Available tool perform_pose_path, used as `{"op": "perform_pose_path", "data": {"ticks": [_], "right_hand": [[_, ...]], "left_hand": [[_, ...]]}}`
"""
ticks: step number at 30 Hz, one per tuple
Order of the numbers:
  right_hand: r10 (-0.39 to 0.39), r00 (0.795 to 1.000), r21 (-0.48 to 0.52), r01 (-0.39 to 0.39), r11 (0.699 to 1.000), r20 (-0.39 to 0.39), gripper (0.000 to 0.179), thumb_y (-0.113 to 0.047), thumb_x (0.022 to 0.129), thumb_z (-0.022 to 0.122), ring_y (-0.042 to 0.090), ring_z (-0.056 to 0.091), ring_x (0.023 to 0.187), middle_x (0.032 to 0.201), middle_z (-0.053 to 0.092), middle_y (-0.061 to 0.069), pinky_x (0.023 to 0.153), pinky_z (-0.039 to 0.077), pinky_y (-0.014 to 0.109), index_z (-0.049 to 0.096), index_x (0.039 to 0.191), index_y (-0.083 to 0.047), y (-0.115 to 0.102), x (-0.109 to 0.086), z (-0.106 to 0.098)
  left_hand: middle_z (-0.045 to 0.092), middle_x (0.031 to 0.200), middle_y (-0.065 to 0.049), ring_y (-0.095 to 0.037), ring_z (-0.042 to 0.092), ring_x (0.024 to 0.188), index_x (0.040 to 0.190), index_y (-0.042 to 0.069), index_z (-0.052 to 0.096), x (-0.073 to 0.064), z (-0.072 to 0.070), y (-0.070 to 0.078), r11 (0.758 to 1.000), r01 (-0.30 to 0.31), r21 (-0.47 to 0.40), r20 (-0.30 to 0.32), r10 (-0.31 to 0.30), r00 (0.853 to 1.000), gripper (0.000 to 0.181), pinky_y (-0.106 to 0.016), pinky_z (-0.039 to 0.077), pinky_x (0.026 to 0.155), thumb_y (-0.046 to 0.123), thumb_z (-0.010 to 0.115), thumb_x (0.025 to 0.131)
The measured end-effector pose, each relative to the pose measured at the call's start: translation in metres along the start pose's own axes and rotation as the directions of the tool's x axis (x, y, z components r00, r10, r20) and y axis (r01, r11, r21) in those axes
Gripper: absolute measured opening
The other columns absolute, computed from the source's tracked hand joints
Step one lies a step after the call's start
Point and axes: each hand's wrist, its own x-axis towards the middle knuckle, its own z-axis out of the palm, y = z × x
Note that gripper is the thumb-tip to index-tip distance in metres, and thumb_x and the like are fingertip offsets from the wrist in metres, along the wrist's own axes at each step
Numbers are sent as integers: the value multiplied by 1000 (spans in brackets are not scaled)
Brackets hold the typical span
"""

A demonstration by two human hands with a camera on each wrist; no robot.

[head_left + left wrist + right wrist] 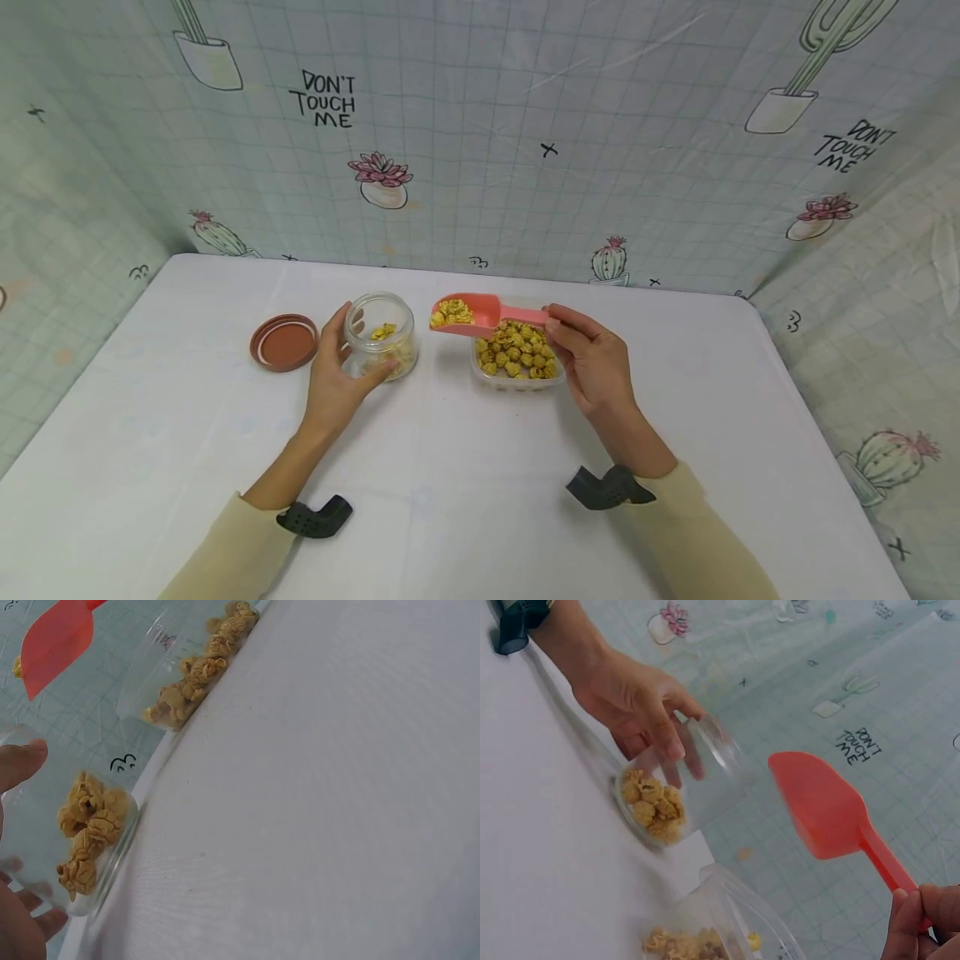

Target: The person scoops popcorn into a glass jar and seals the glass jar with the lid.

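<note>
My left hand (336, 383) curls round a clear jar (397, 333) that stands on the table with some yellow popcorn (94, 825) at its bottom. In my right hand (597, 362) the handle of a pink scoop (487, 310) is pinched between fingers and thumb. The scoop carries a small heap of popcorn (452, 312) and points left toward the jar, held in the air over the far left part of a clear plastic tub (517, 384). More popcorn (517, 352) lies in that tub. From the right wrist view the scoop's underside faces the camera, hiding its load.
A round brown lid (284, 342) lies on the white table (450, 500) to the left of the jar. Behind the table hangs a grid-patterned cloth (480, 150) with cactus drawings, and the same cloth runs along both sides.
</note>
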Motion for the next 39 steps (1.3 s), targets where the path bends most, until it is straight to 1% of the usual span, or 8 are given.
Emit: {"op": "perform_pose_path", "data": {"ticks": [3, 11, 19, 24, 29, 32, 37, 39], "right_hand": [[-3, 1000, -25, 4, 1000, 12, 32, 2, 89, 64, 20, 66, 98, 118, 62, 14, 91, 51, 30, 62, 121, 5, 1, 2, 8], [6, 999, -109, -1, 994, 39, 30, -1, 91, 63, 21, 63, 105, 121, 61, 11, 90, 52, 29, 63, 121, 2, 4, 5, 27], [-13, 996, -157, 26, 987, 85, 29, -2, 89, 65, 24, 65, 103, 118, 63, 12, 93, 50, 35, 65, 118, 1, 4, 9, 45], [-20, 995, -216, 41, 975, 99, 27, -5, 88, 67, 22, 65, 102, 114, 66, 11, 92, 52, 34, 68, 115, -2, 2, 11, 54], [-44, 993, -285, 74, 956, 110, 23, -7, 87, 69, 21, 67, 98, 109, 68, 9, 87, 54, 32, 71, 111, -5, 0, 13, 62], [-64, 989, -331, 104, 938, 130, 23, -9, 87, 70, 20, 67, 96, 108, 68, 8, 87, 54, 32, 72, 110, -7, -2, 13, 65], [-126, 974, -459, 201, 865, 188, 22, -16, 88, 71, 16, 68, 94, 106, 69, 2, 88, 54, 30, 73, 110, -11, -9, 13, 71], [-149, 966, -490, 236, 839, 210, 23, -17, 88, 71, 15, 67, 94, 106, 70, 1, 87, 54, 28, 73, 111, -12, -13, 13, 74]], "left_hand": [[42, 139, -26, -42, 38, 130, 145, -4, 29, 1, 0, -1, 1000, -9, 0, -4, 9, 1000, 86, -57, 34, 105, -4, 78, 75], [43, 138, -28, -42, 40, 128, 145, -4, 30, 0, 0, -4, 1000, -12, 12, -13, 12, 1000, 85, -57, 36, 104, -4, 78, 75], [43, 140, -25, -40, 41, 128, 144, -4, 31, -1, 0, -5, 999, -25, 34, -22, 26, 999, 83, -55, 38, 103, -3, 78, 76], [43, 141, -23, -40, 41, 128, 144, -4, 32, -1, 0, -7, 998, -16, 53, -28, 18, 999, 83, -55, 39, 103, -1, 79, 76], [43, 141, -23, -40, 42, 128, 145, -4, 32, -1, 1, -7, 998, -22, 58, -31, 24, 999, 84, -54, 40, 102, 0, 79, 76], [44, 140, -24, -40, 42, 128, 145, -4, 32, -2, 1, -6, 998, -22, 63, -28, 24, 999, 83, -55, 40, 102, 0, 79, 76], [45, 139, -25, -41, 42, 127, 144, -5, 32, -2, 0, -6, 997, -28, 72, -25, 30, 999, 83, -55, 40, 101, 0, 79, 77], [45, 139, -25, -41, 43, 127, 144, -5, 32, -2, -1, -6, 997, -31, 74, -25, 33, 999, 82, -56, 40, 101, -1, 79, 76]]}}
